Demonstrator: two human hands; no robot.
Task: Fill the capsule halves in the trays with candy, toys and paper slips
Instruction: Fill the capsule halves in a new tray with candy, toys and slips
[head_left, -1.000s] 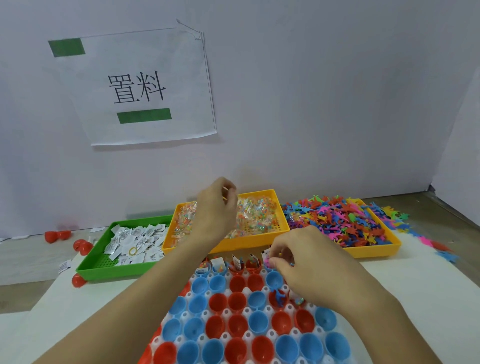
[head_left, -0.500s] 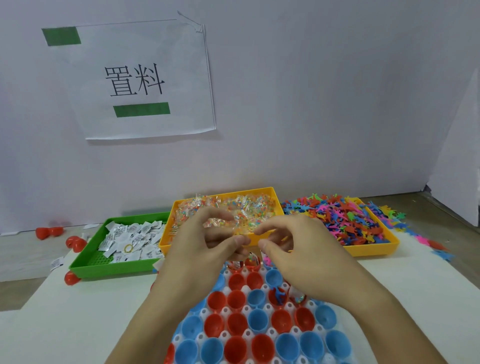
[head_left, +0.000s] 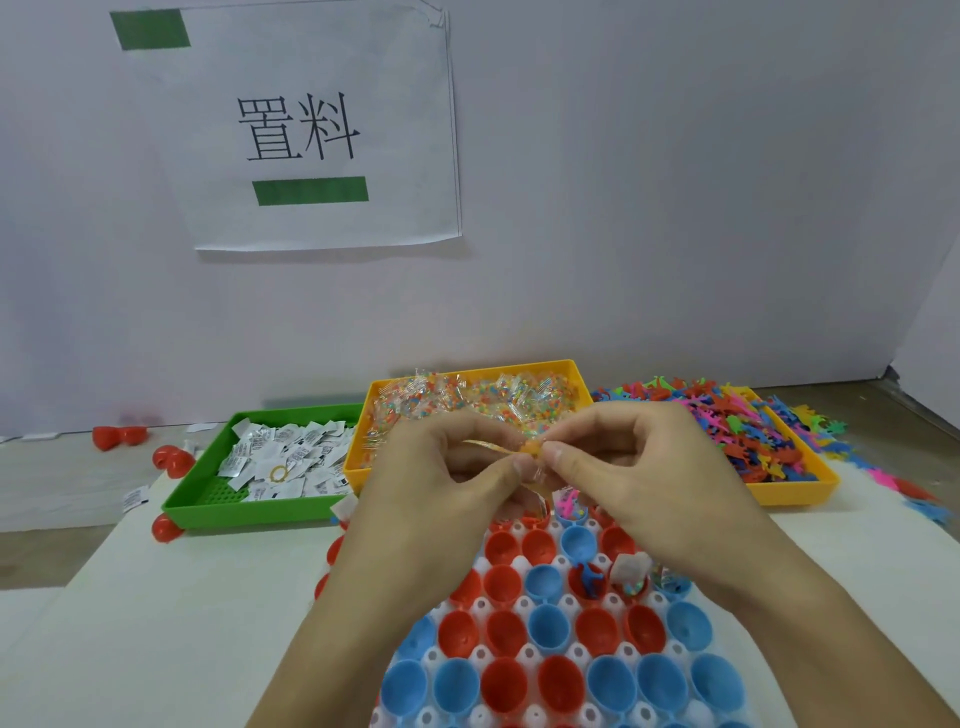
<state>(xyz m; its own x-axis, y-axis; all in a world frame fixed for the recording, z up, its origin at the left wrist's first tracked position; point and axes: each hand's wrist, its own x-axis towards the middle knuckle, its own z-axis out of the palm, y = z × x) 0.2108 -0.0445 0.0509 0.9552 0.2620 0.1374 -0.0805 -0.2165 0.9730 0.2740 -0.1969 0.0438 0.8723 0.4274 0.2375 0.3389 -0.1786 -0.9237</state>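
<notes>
Person's limbs: left hand (head_left: 441, 483) and right hand (head_left: 631, 478), both bare; forearms bare, unsleeved; fingernails short, plain, unadorned.

A single head-worn camera looks forward and down, close over the capsule tray (head_left: 524, 654), facing the wall sign (head_left: 311, 130).

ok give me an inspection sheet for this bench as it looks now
surface: white table, bare at the left.
job's things: capsule tray of red and blue halves, few filled; green tray of slips; middle yellow tray of candy; right yellow tray of toys.
clutter: red halves loose beside the green tray; toys spilled at right.
grippers: left hand and right hand both pinch one candy packet above the capsule tray.
cables: nothing seen.
surroundings: white wall with a paper sign.
</notes>
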